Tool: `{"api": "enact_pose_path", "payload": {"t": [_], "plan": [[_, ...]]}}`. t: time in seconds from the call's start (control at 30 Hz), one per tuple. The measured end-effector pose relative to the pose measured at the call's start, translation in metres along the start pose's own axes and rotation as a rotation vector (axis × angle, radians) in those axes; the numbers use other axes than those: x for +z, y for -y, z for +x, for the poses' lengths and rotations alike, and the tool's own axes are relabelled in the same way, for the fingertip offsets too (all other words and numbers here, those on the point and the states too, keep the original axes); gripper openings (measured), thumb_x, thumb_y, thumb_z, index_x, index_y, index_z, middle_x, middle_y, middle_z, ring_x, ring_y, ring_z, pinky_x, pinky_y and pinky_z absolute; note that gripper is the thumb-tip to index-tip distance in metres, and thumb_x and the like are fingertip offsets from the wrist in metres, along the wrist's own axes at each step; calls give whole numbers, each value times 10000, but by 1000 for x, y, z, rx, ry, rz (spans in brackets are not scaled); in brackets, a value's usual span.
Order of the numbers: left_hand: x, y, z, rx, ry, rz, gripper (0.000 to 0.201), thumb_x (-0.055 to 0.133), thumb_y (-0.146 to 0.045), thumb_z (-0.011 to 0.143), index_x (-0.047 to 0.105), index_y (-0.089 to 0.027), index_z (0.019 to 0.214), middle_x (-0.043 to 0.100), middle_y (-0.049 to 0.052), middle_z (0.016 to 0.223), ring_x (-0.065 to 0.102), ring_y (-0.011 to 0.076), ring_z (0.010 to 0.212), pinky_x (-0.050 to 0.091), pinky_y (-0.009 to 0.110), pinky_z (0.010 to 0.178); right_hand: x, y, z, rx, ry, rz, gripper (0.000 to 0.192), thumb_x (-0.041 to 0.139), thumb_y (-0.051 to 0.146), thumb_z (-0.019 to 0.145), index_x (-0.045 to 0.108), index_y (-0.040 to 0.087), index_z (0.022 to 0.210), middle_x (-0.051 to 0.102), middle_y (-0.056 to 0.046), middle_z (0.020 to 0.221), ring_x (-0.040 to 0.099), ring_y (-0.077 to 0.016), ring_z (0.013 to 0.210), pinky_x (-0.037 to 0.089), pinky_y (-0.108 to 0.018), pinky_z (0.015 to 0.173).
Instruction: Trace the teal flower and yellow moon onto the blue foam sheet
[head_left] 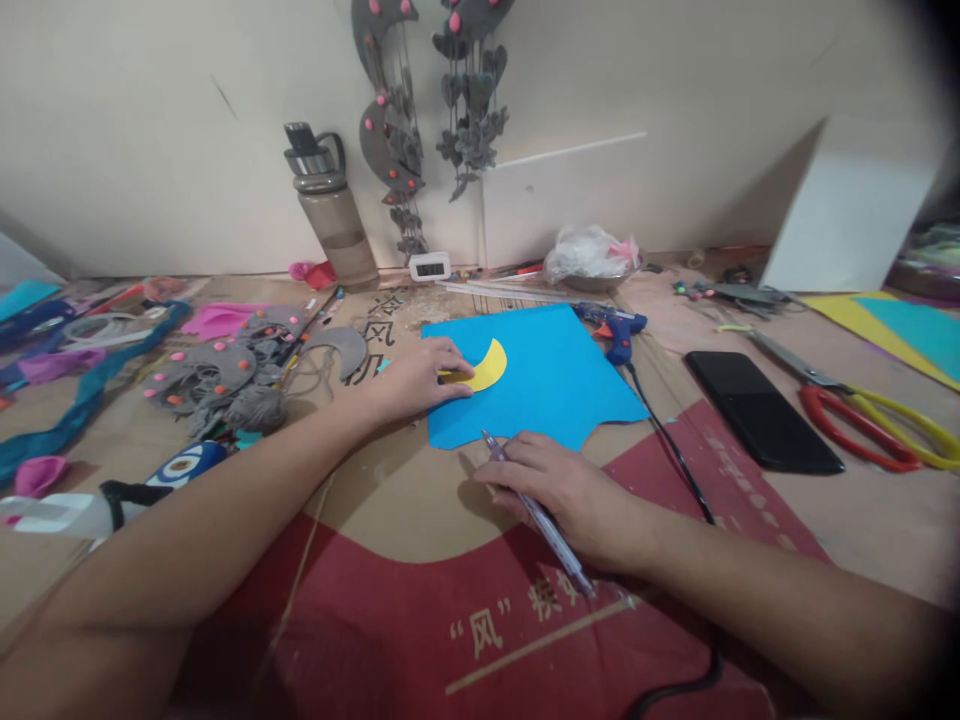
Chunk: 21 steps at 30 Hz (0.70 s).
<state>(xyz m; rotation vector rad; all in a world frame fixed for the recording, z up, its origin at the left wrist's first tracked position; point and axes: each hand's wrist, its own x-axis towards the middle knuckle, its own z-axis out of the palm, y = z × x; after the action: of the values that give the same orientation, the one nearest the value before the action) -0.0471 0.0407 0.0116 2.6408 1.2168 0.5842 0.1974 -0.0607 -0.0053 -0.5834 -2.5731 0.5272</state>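
A yellow crescent-shaped piece (491,366) lies over the left part of a blue sheet (559,350). My left hand (420,380) has its thumb and fingers closed around the crescent's near end, hiding that end. In my right hand (570,500) is a slim, clear purplish pen (551,535), its tip pointing up and left by the sheet's lower edge. The sheet has straight upper edges and curved cut-outs along its lower side. Cardboard with red and tan printing (390,600) lies under both hands.
To the right are a black phone (761,410), large scissors (862,410) and a blue glue gun (619,330) with a trailing black cord. Grey felt pieces (214,380) pile up at left. A water bottle (334,220) and small digital clock (430,267) stand by the wall.
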Motion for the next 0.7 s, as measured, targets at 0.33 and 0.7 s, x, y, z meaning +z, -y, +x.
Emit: {"api": "enact_pose_path", "payload": {"t": [0.33, 0.7], "plan": [[0, 3, -1, -33, -34, -34, 158, 659, -304, 862, 748, -200, 941, 700, 40, 974, 629, 180, 913, 482, 313, 844, -1, 0, -1, 39, 40, 42, 238, 455, 265, 1002, 594, 189, 1180, 630, -103, 1094, 521, -210, 970, 414, -364, 844], [3, -1, -3, 57, -90, 38, 205, 590, -289, 921, 722, -179, 1032, 688, 78, 1049, 616, 197, 993, 485, 346, 906, 0, 0, -1, 12, 12, 36, 235, 464, 253, 998, 590, 186, 1185, 636, -107, 1106, 526, -209, 974, 419, -360, 838]]}}
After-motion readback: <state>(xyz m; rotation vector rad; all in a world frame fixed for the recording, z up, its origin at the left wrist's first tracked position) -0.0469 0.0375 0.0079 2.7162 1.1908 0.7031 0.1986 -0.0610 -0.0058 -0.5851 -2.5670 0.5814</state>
